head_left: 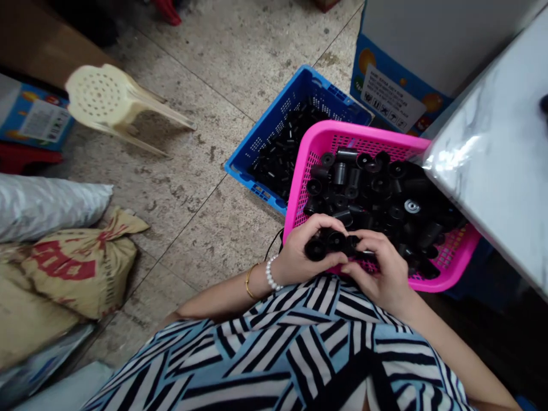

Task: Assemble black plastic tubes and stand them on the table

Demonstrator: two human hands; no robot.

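Near the basket's front edge, my left hand (297, 257) is curled around several small black plastic cylinders (315, 249), round ends showing. My right hand (387, 274) meets it from the other side, fingertips pinched at a black piece (351, 244) beside them; where that piece ends is hard to make out. Both hands are closed and close together. Below and beyond them, a bright pink basket (295, 177) holds many loose black cylinders (381, 182). One piece among them shows a pale metallic round end (411, 206).
Behind the basket, a blue crate (242, 171) on the floor holds small black parts. A white table (492, 125) overhangs the basket's right side. Cartons (398, 85) stand at the back. To the left are a cream plastic stool (100, 97) and a tied sack (92, 268).
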